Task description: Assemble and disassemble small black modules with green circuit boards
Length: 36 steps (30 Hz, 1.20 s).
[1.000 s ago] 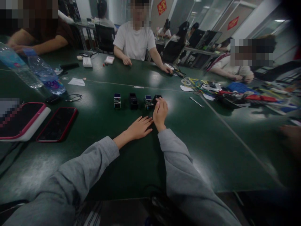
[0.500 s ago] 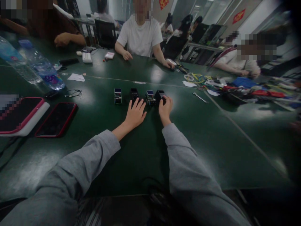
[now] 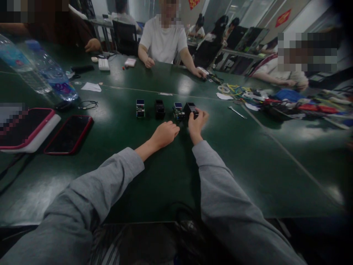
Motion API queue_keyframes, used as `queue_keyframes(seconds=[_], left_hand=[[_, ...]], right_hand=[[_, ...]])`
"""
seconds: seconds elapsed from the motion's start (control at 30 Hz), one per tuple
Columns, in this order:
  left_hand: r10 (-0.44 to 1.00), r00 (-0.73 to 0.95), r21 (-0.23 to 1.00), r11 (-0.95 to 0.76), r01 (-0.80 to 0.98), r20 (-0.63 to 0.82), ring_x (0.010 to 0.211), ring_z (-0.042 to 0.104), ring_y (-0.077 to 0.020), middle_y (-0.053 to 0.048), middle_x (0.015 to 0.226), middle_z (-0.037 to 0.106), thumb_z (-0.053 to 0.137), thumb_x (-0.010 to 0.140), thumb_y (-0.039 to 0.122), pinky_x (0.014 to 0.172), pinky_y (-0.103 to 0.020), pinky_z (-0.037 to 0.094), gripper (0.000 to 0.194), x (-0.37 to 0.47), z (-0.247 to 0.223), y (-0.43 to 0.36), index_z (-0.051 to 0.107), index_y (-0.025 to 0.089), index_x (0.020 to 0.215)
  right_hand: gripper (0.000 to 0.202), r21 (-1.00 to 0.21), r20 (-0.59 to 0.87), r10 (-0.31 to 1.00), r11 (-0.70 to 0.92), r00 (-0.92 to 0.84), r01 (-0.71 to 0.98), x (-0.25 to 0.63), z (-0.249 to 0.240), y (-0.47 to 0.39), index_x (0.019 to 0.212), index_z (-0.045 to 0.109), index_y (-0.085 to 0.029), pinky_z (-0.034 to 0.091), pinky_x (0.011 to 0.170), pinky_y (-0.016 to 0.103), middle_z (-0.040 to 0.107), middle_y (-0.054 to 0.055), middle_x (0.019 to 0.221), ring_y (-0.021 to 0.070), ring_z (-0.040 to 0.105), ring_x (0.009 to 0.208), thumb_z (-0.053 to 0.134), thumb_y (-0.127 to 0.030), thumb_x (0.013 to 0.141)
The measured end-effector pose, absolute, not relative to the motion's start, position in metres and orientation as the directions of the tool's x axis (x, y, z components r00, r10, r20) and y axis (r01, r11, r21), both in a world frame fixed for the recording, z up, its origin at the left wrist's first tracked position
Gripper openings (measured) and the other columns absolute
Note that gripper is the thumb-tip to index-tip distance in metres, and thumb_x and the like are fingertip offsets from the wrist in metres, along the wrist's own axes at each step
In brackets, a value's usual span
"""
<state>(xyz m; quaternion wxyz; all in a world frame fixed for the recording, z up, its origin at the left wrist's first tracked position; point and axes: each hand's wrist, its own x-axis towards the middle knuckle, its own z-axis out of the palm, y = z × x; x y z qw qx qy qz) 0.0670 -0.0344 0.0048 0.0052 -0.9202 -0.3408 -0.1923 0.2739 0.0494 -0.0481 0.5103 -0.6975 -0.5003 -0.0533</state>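
Two bare circuit boards with small screens and two black box-shaped devices stand in a row on the dark green table [image 3: 124,198]. From the left come a circuit board [image 3: 140,109], a black device [image 3: 159,109], a second circuit board [image 3: 178,111] and a second black device [image 3: 189,109]. My right hand [image 3: 196,123] has its thumb and fingers around the rightmost black device. My left hand [image 3: 165,134] is closed with fingers curled, just in front of the second circuit board and apart from it. Nothing shows in it.
Left are two water bottles [image 3: 56,73], a red-cased phone [image 3: 70,134] and a red-edged tablet [image 3: 30,129]. A wrench [image 3: 237,112] and heaped cables [image 3: 286,105] lie at the right. A person in a white shirt [image 3: 164,40] sits opposite, with others nearby.
My left hand has gone from spread fingers by the left black device to a closed hand slightly further right. My right hand stays at the rightmost device. The view has shifted slightly.
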Motion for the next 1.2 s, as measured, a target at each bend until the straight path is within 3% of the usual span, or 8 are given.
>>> queue_keyframes(seconds=[0.13,0.3,0.57,0.73,0.87,0.97,1.07,1.2], left_hand=[[0.622,0.764,0.132,-0.783,0.608,0.173,0.077,0.069,-0.0219,-0.009,0.084,0.076,0.043,0.096,0.016,0.068,-0.033,0.049,0.034,0.07,0.008,-0.038,0.076,0.018,0.09],[0.614,0.781,0.111,-0.789,0.605,0.109,0.08,0.073,-0.0251,-0.01,0.085,0.077,0.047,0.091,0.015,0.067,-0.034,0.05,0.031,0.074,0.006,-0.039,0.078,0.02,0.09],[0.63,0.768,0.164,-0.775,0.611,0.114,0.078,0.073,-0.0258,-0.011,0.084,0.077,0.046,0.091,0.017,0.068,-0.036,0.051,0.033,0.075,0.004,-0.037,0.078,0.02,0.088],[0.644,0.756,0.154,-0.764,0.626,0.121,0.078,0.072,-0.0244,-0.01,0.082,0.077,0.046,0.091,0.017,0.067,-0.034,0.049,0.033,0.075,0.004,-0.04,0.078,0.02,0.086],[0.648,0.752,0.157,-0.76,0.631,0.119,0.075,0.071,-0.0241,-0.009,0.079,0.075,0.046,0.09,0.015,0.066,-0.034,0.048,0.032,0.074,0.006,-0.042,0.077,0.02,0.084],[0.652,0.749,0.171,-0.756,0.632,0.114,0.072,0.07,-0.0224,-0.008,0.078,0.075,0.045,0.09,0.014,0.066,-0.033,0.048,0.033,0.074,0.006,-0.042,0.077,0.019,0.085],[0.65,0.751,0.178,-0.757,0.628,0.117,0.072,0.07,-0.0221,-0.008,0.08,0.076,0.045,0.091,0.015,0.065,-0.033,0.047,0.033,0.072,0.005,-0.042,0.077,0.019,0.085],[0.65,0.749,0.172,-0.758,0.629,0.127,0.073,0.069,-0.0222,-0.009,0.081,0.076,0.045,0.091,0.015,0.065,-0.033,0.047,0.033,0.071,0.004,-0.042,0.077,0.019,0.086]], right_hand=[[0.03,-0.663,0.632,0.551,0.02,0.545,0.749,0.272,-0.039,0.044,0.116,0.059,-0.017,0.037,0.111,0.058,0.048,0.017,0.127,0.0322,0.046,0.127,0.044,-0.022,0.09],[0.026,-0.642,0.685,0.511,0.088,0.519,0.761,0.268,-0.026,0.039,0.097,0.056,-0.019,0.045,0.103,0.049,0.053,0.013,0.112,0.0271,0.053,0.112,0.035,-0.01,0.083],[0.028,-0.685,0.661,0.538,0.148,0.523,0.713,0.269,-0.026,0.037,0.072,0.043,-0.025,0.049,0.086,0.039,0.051,0.002,0.073,0.0193,0.058,0.08,0.026,-0.008,0.086],[0.025,-0.621,0.701,0.502,0.082,0.506,0.779,0.271,-0.021,0.034,0.074,0.049,-0.023,0.045,0.099,0.048,0.057,0.007,0.089,0.0243,0.055,0.099,0.033,-0.007,0.083],[0.024,-0.609,0.668,0.577,0.06,0.47,0.791,0.269,-0.022,0.037,0.098,0.062,-0.018,0.039,0.108,0.053,0.057,0.013,0.115,0.0288,0.049,0.118,0.042,-0.012,0.085],[0.029,-0.645,0.586,0.647,0.009,0.487,0.764,0.272,-0.028,0.045,0.117,0.061,-0.018,0.036,0.111,0.056,0.052,0.015,0.129,0.0318,0.045,0.128,0.051,-0.023,0.09],[0.034,-0.69,0.507,0.689,-0.036,0.518,0.722,0.279,-0.036,0.054,0.121,0.06,-0.017,0.034,0.113,0.057,0.052,0.016,0.129,0.032,0.046,0.129,0.059,-0.027,0.089],[0.038,-0.714,0.483,0.726,0.004,0.489,0.7,0.285,-0.042,0.058,0.118,0.062,-0.015,0.037,0.112,0.053,0.059,0.015,0.124,0.0301,0.051,0.123,0.065,-0.021,0.081]])
